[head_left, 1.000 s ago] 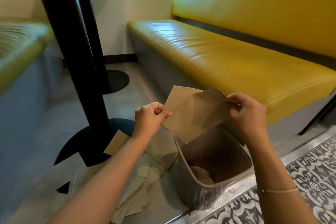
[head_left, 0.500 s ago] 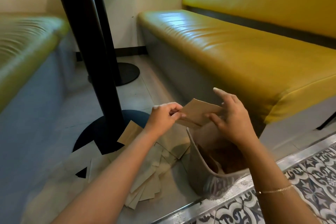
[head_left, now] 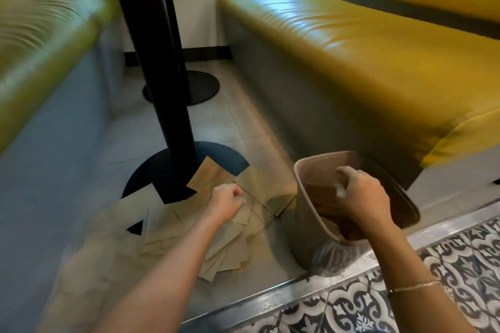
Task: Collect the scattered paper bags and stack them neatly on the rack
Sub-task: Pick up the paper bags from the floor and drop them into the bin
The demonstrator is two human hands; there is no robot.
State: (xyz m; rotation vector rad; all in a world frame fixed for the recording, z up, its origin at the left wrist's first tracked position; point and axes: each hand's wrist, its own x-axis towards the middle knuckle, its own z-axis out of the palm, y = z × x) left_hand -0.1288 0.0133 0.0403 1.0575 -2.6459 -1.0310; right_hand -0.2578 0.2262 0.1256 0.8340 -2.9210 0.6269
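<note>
- Grey tiled floor (head_left: 232, 121) between two yellow upholstered seats; right seat (head_left: 365, 67) sharp, left seat (head_left: 46, 43) blurred by motion.
- Patterned black-and-white tiling (head_left: 405, 303) in the foreground, separated from the grey floor by a metal threshold strip (head_left: 284, 297).
- Black pedestal column (head_left: 159, 62) standing on a round dark base (head_left: 221, 157); second round base (head_left: 200, 86) farther back near the wall.
- Scattered paper bags (head_left: 216, 240): flat, brown, overlapping in a loose fan on the floor, partly lying over the near base, just left of the bin.
- Beige plastic bin (head_left: 305, 205): standing on the floor at the threshold strip, tilted, mouth open upward; brown paper visible inside.
- Left hand (head_left: 227, 204): extended low over the scattered paper bags, fingers curled; contact with the top sheet not determinable because of blur; grip state cannot be told.
- Right hand (head_left: 362, 197): positioned over the bin mouth, fingers curled downward into the opening; whether anything is held cannot be told.
- Thin chain bracelet (head_left: 414, 286) on the right wrist.
</note>
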